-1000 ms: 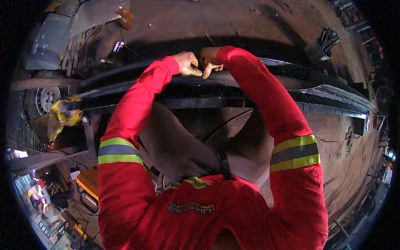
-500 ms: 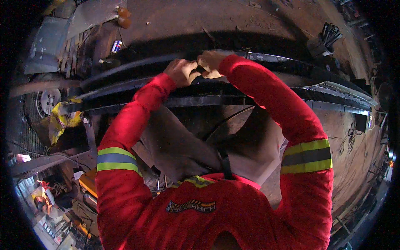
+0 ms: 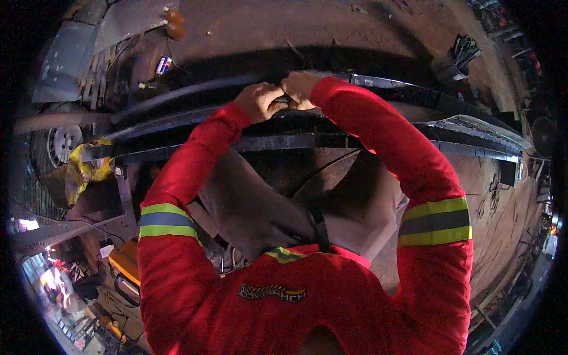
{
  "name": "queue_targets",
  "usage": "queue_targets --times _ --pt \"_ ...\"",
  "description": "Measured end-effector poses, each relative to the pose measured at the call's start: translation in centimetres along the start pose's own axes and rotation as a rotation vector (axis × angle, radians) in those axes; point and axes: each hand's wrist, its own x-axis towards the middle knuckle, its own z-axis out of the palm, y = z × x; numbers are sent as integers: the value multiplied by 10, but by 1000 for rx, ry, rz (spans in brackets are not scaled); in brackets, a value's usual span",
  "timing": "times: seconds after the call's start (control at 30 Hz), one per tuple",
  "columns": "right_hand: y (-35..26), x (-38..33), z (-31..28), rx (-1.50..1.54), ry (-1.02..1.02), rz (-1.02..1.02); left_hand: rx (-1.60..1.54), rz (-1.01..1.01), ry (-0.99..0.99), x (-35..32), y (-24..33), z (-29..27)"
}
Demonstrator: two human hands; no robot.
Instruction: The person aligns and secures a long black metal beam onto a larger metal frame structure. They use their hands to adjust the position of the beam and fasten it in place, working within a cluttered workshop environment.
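Both my hands meet over a long dark metal frame point(image 3: 284, 142) that spans the view from left to right in front of my knees. My left hand point(image 3: 259, 102) has its fingers curled, thumb toward the right hand. Beside it, my right hand point(image 3: 300, 89) is bent inward, its fingertips pressed close to the left ones. Between them shows a small dark piece, too little of it visible to name. Red sleeves with yellow-and-grey bands cover both arms.
A yellow bag point(image 3: 89, 168) lies near a wheel point(image 3: 65, 145) at the left. A can point(image 3: 164, 65) stands beyond the frame. At the far right is a container of dark rods point(image 3: 452, 65). An orange case point(image 3: 125, 263) sits at the lower left.
My hands stay in nearly the same place, with the fingers shifting slightly. The small dark piece between them has changed its angle a little.
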Motion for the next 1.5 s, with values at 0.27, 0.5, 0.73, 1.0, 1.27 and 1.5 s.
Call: queue_targets --times 0.27,0.5,0.73,1.0,1.27,1.5 --pt "-14 -10 -1 -41 -52 33 157 -97 107 -5 15 9" --pt "-10 -14 23 -81 71 35 263 -148 136 -9 17 13" --pt "-7 -14 38 -267 149 58 506 -408 -48 1 31 21" --pt "41 -39 -4 383 -178 347 -81 -491 -218 17 35 -3" --pt "63 -30 -12 520 -389 404 -238 -413 -498 58 10 -6" --pt "65 -17 -17 599 -502 346 -215 -295 -464 69 19 -11"
